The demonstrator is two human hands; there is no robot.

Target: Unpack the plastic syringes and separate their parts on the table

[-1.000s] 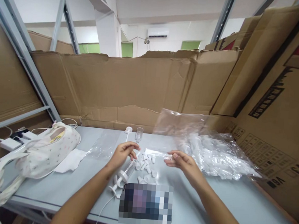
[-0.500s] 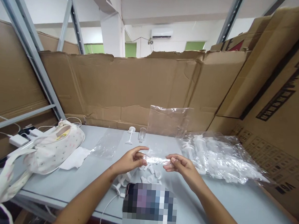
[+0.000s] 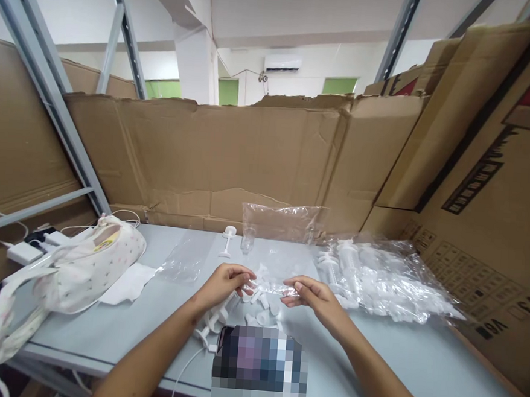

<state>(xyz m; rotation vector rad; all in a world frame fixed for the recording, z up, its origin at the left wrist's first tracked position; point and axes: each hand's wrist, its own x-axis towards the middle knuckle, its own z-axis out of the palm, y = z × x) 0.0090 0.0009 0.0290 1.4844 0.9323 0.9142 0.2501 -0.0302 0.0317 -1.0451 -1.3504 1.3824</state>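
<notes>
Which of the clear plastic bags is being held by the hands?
The empty bag in the middle: left hand and right hand pinch its lower edge and it stands up. The flat bag and the full bag lie on the table.

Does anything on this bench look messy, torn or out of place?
Yes. The cardboard wall is ragged on top and torn low down. White caps lie scattered loose beneath the clear bag that the left hand and right hand hold, and the strap of the cloth bag dangles off the table edge.
</notes>
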